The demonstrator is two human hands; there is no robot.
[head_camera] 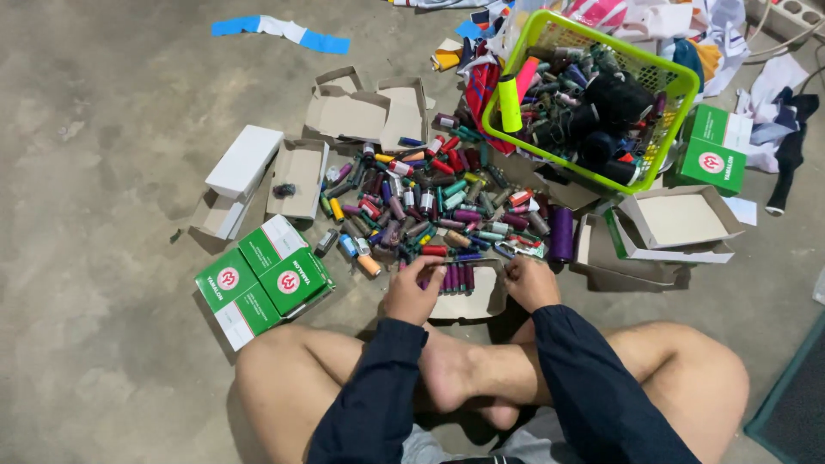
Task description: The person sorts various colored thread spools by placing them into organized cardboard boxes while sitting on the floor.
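1. A person sits cross-legged on a grey concrete floor, and both hands reach down in front of the legs.
2. The left hand is curled at the left end of a small open cardboard box. Its fingers pinch the purple thread spools that lie side by side in the box, likely to keep the row neat.
3. The right hand is curled on the right edge of the same box. It seems to press the box so it stays put. I cannot tell if it pinches a spool too.
4. The box sits just in front of the feet, so it is easy to reach.
5. Just past the box is a big heap of loose spools in many colours, close enough to pick from.
6. A green basket full of more spools stands past the heap on the right.
7. 3 shut green boxes lie together on the left, away from the heap.
8. Empty open boxes lie around the heap.
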